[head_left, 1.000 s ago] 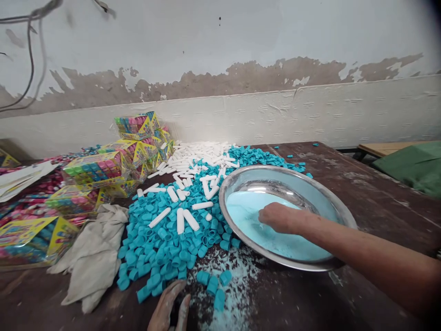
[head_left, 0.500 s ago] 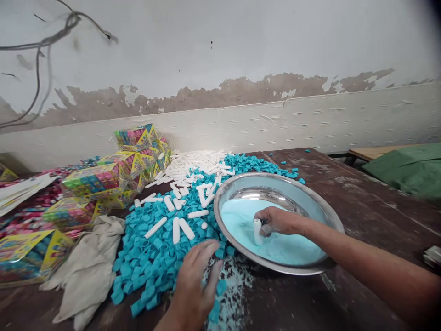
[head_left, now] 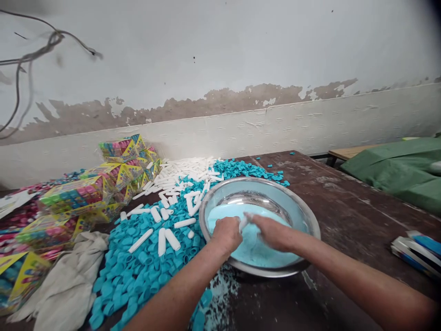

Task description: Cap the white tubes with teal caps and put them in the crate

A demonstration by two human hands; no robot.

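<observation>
Below the frame's centre, a white tube [head_left: 243, 224] is between the left hand [head_left: 227, 233] and right hand [head_left: 272, 232], over blue powder [head_left: 257, 253] in a metal bowl [head_left: 314, 232]. Blur hides which hand's fingers grasp it.

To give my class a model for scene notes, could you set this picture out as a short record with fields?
Left hand: curled over the bowl, at a white piece
Right hand: close beside it, blurred; grip unclear
Bowl contents: pale blue powder
Left of bowl: heaped blue caps, white tubes
Far left: crumpled cloth, boxed packs
</observation>
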